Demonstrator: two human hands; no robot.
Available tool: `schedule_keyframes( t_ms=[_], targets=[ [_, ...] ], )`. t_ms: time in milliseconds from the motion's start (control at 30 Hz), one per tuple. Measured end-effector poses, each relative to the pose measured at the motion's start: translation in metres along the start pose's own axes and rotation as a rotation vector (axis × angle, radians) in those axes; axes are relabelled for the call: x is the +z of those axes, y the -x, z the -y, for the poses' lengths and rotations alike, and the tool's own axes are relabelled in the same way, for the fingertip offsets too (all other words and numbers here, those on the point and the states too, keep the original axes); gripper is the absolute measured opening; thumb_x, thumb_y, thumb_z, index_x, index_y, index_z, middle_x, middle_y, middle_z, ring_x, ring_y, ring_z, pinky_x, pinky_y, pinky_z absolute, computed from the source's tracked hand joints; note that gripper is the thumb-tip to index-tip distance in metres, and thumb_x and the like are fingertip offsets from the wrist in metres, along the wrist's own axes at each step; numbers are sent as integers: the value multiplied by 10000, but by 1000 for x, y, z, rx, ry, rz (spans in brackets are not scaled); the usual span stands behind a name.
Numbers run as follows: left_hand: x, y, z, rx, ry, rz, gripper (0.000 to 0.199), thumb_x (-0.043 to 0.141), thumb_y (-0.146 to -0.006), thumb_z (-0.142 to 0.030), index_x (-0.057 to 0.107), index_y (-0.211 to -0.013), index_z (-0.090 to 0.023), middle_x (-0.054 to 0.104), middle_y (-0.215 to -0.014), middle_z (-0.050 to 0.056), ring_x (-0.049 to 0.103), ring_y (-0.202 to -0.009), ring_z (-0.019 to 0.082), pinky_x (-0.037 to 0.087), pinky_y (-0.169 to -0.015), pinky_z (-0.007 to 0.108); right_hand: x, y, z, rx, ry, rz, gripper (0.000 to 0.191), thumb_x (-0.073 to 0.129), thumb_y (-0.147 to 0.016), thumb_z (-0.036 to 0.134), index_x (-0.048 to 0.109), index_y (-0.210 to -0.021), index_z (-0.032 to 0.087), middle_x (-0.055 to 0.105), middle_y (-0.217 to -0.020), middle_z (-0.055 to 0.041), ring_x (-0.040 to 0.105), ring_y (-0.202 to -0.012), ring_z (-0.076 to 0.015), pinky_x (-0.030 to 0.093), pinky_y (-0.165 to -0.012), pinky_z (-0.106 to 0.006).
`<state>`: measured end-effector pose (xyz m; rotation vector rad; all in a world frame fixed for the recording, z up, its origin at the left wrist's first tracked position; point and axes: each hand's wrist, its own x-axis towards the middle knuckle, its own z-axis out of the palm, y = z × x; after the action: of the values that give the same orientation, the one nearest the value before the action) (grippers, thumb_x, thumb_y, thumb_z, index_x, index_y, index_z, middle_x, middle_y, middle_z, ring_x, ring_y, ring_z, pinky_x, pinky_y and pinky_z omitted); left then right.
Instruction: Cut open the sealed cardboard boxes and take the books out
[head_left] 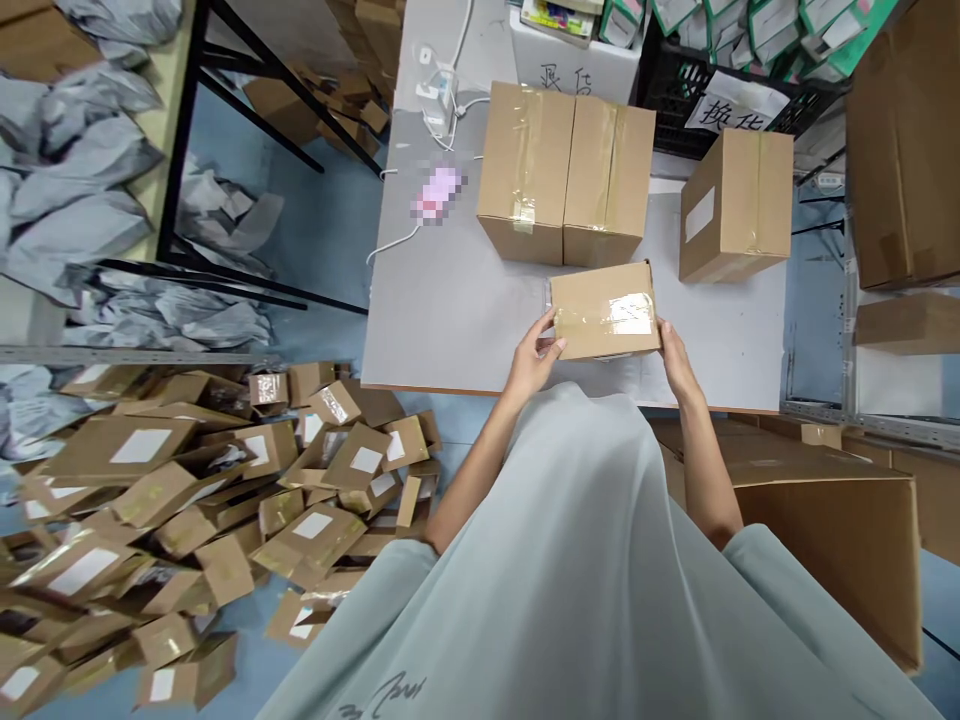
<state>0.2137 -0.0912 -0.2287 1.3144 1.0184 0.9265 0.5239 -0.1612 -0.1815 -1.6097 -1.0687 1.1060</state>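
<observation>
A small taped cardboard box with a shiny label patch is held at the table's front part. My left hand grips its left end, thumb and fingers on the edge. At its right end, my right hand presses against the side, its fingers partly hidden. Just behind the box stand two taped cartons side by side, a left one and a right one. Another carton with a white label is farther right on the grey table.
A blurred pink object and a white power strip with cables lie at the table's left. A black crate and a white box are at the back. Many cartons cover the left floor; a large open box stands right.
</observation>
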Motion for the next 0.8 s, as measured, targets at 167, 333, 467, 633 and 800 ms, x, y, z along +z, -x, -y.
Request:
schedule_keyframes(
  t_ms=[167,333,467,633,800],
  targets=[
    [-48,12,0,-101,-83,-213,822,887,-870,-711,713,-1546,-277,606,-1698,179,673,-1463,399,610,-1174,558,10,-8,-18,226,122,-224,938,551,-990,885,629,-1603,178,542,-1764,-211,492,-1659,-360,378,-1378,-568],
    [-75,23,-21,-104,-146,-307,628,764,-996,-706,802,-1424,-249,716,-1572,158,670,-1475,365,568,-1246,534,41,-13,-27,327,161,-73,845,660,-969,783,721,-1466,102,752,-1482,-263,728,-1364,-377,599,-1160,-589],
    [-92,23,-21,-184,-95,-367,640,789,-985,-692,790,-1424,-227,768,-1486,146,715,-1404,343,577,-1231,484,64,-2,-2,154,222,50,702,622,-1000,774,822,-1330,188,851,-1253,-138,778,-1196,-357,644,-1084,-524],
    [-123,15,9,-370,168,-417,395,651,-1058,-528,806,-1152,-177,827,-1279,106,752,-1243,265,620,-1100,381,92,29,64,-158,457,78,646,587,-1098,649,738,-1556,219,744,-1408,-173,751,-1275,-378,594,-1184,-535],
    [-127,5,39,-547,357,-501,271,562,-1008,-352,756,-1019,-163,831,-1021,80,763,-991,207,617,-962,310,140,67,107,-380,566,268,633,550,-1156,515,556,-1728,244,627,-1477,-198,643,-1403,-407,613,-1176,-614]
  ],
)
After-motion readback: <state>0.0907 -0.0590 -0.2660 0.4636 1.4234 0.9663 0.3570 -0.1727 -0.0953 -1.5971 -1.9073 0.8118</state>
